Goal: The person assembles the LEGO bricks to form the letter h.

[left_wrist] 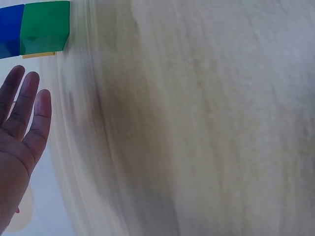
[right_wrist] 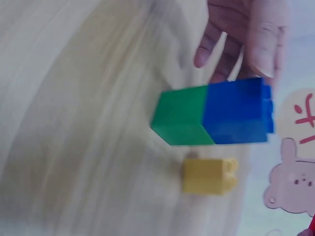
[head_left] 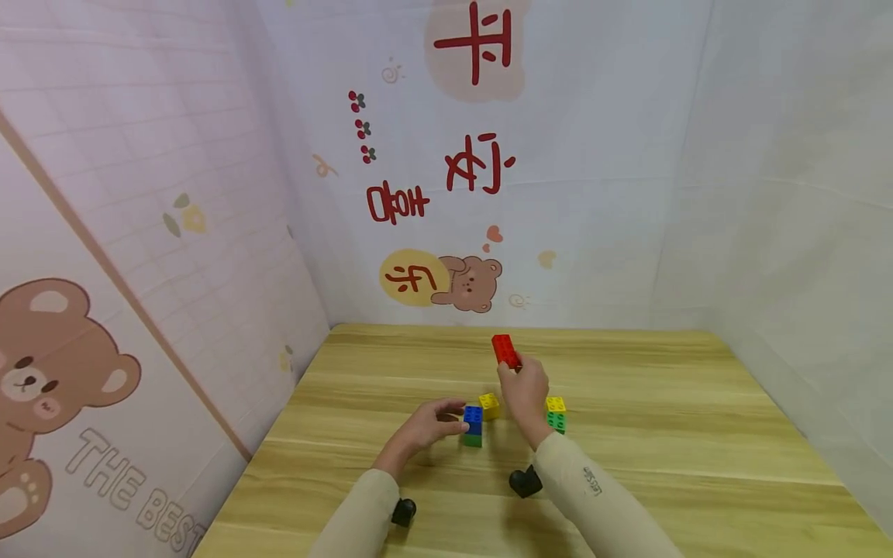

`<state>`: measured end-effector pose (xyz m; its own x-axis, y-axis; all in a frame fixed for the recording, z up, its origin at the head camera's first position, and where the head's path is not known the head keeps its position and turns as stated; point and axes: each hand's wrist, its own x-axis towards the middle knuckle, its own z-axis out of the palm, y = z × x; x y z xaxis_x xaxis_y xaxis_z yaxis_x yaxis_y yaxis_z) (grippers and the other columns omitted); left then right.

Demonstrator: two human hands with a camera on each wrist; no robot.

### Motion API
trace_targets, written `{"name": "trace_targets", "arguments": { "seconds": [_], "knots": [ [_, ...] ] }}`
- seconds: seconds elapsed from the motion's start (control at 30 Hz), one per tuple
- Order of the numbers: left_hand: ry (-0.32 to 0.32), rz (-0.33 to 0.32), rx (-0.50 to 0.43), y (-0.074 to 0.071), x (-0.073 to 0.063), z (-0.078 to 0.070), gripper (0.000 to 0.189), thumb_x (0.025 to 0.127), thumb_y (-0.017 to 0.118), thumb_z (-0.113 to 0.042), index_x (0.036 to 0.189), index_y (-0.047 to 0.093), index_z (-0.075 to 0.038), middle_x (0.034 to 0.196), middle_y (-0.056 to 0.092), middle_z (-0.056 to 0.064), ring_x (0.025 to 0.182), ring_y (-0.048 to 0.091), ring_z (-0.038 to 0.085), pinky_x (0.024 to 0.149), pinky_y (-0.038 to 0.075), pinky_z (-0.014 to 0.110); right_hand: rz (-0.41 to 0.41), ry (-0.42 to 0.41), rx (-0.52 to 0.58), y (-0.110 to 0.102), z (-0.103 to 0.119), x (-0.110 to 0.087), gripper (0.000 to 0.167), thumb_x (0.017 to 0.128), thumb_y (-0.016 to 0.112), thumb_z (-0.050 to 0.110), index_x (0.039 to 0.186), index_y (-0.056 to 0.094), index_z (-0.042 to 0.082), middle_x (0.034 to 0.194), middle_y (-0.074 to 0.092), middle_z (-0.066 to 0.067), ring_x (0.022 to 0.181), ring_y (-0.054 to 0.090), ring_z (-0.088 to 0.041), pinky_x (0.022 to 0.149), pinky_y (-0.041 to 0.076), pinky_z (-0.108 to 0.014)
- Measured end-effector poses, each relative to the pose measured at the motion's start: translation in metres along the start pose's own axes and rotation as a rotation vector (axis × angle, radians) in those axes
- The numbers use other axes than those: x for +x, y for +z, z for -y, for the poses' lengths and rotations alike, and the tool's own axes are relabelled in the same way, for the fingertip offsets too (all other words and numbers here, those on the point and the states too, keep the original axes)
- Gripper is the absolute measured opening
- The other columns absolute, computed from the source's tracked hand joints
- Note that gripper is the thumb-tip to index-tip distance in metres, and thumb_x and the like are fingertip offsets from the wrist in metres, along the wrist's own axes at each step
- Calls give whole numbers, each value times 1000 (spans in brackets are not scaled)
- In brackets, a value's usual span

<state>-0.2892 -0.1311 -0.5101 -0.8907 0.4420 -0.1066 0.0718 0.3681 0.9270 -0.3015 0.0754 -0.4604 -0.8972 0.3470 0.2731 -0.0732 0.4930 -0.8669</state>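
Note:
My right hand (head_left: 526,391) pinches a long red brick (head_left: 504,349) between thumb and fingers, raised over the back of the table. Only a sliver of that red brick (right_wrist: 312,224) enters the right wrist view, at its lower right edge. A blue brick (head_left: 473,418) sits on top of a green brick (head_left: 473,440), making an upright stack. Beside the stack's left side is my left hand (head_left: 422,428), fingers loosely extended and the thumb tip overlapping the blue brick in the head view. Just behind the stack stands a small yellow brick (head_left: 490,404), studs up.
Right of my right wrist lie another yellow brick (head_left: 555,404) and a green brick (head_left: 556,420), partly covered by the arm. Black wrist cameras (head_left: 525,482) hang below both sleeves. The wooden table (head_left: 663,434) meets a printed cloth backdrop (head_left: 593,232) at the back.

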Motion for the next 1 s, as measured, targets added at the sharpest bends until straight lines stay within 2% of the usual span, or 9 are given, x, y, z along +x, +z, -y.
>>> {"name": "trace_targets", "arguments": {
  "seconds": [0.17,0.3,0.43,0.5,0.67,1.0],
  "knots": [
    [-5,-7,-9,0,0,-1,57,94,70,-30,142,53,-6,136,57,10,121,55,32,96,49,47,65,-32,19,-18,5,6,42,92,62,14,128,62,-7,109,69,-22,87,64,-32,70,56,-40],
    [-7,-17,-23,1,1,0,55,94,71,-29,142,53,-6,135,58,9,120,56,30,95,49,47,147,-24,33,-33,1,10,42,93,63,17,130,62,-3,112,69,-20,89,65,-29,67,55,-33],
    [-6,-32,-36,1,1,1,53,94,71,-28,140,56,-6,132,60,7,118,57,28,94,50,46,222,-30,34,-51,-3,15,42,94,64,19,133,62,1,116,68,-19,95,65,-29,72,55,-34],
    [-6,-40,-44,2,1,1,52,94,71,-28,139,57,-7,131,61,7,117,58,27,95,50,46,284,-46,35,-62,-7,17,43,95,63,19,134,61,2,117,67,-18,98,64,-29,75,55,-36],
    [2,-53,-40,5,5,3,47,94,71,-26,135,61,-7,126,63,7,116,58,29,96,49,46,443,-108,12,-88,-24,28,43,96,64,16,136,59,3,118,66,-17,99,62,-28,75,54,-34],
    [10,-58,-15,19,13,-3,41,92,73,-28,129,65,-11,116,67,2,109,61,24,96,49,46,558,-192,-31,-118,-50,32,40,94,67,11,131,61,-3,116,66,-19,96,65,-29,76,56,-35]
  ]
}}
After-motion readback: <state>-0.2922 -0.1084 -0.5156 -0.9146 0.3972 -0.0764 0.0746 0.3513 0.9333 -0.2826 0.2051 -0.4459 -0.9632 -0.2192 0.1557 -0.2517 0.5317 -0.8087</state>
